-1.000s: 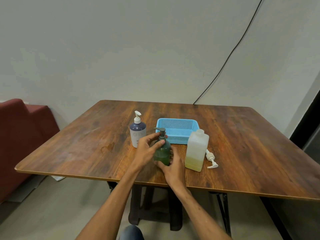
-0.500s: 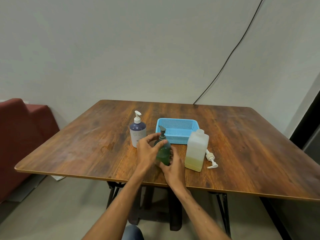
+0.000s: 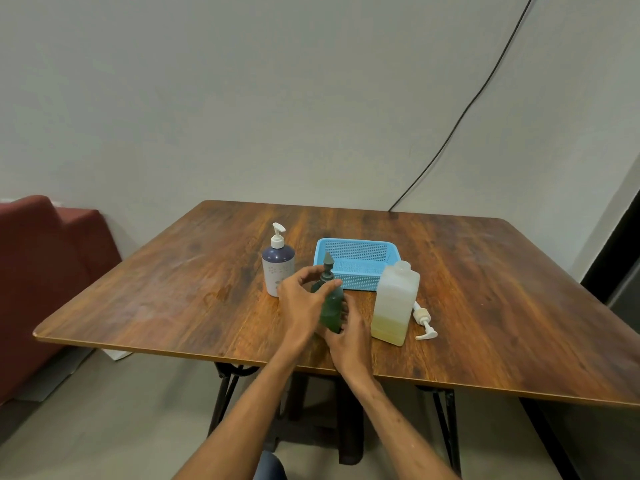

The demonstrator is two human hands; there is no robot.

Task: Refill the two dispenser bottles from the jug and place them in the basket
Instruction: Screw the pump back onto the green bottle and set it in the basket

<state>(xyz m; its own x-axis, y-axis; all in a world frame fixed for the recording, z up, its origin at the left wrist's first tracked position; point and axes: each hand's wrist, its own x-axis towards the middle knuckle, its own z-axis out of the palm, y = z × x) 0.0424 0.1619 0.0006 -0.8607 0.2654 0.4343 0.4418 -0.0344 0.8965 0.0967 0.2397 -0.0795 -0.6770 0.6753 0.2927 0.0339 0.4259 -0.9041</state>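
Note:
A green dispenser bottle [image 3: 331, 308] stands on the wooden table [image 3: 485, 289] near its front edge. My left hand [image 3: 302, 303] pinches the collar of its dark pump with thumb and fingers. My right hand [image 3: 348, 337] grips the bottle's lower body from the front. A purple-and-white dispenser bottle [image 3: 277, 266] with a white pump stands just left of it. The translucent jug [image 3: 393, 304], uncapped and holding a low layer of yellowish liquid, stands to the right. An empty blue basket [image 3: 356, 263] sits behind the green bottle.
A loose white pump head [image 3: 423, 320] lies on the table right of the jug. A red seat [image 3: 45, 271] stands left of the table. A black cable [image 3: 460, 119] runs down the wall behind. The table's front edge is close to my forearms.
The green bottle's pump nozzle has turned from pointing left to pointing away from me, as my left hand's fingers twisted round its collar. My right hand kept hold of the bottle.

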